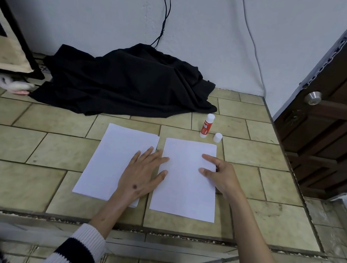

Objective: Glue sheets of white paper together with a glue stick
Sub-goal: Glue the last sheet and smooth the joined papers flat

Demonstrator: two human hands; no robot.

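Observation:
Two white paper sheets lie side by side on the tiled floor: a left sheet [112, 155] and a right sheet [183, 188]. My left hand [142, 175] lies flat with fingers spread, across the left sheet's right edge and reaching onto the right sheet. My right hand [220, 174] touches the right sheet near its right edge with extended index finger and thumb. A red-and-white glue stick [206, 125] stands upright beyond the right sheet. Its white cap [217, 137] stands beside it.
A heap of black cloth [128, 81] lies against the wall behind the sheets, with cables running up the wall. A brown wooden door [344, 115] stands at the right. A step edge [127, 227] runs across in front of me.

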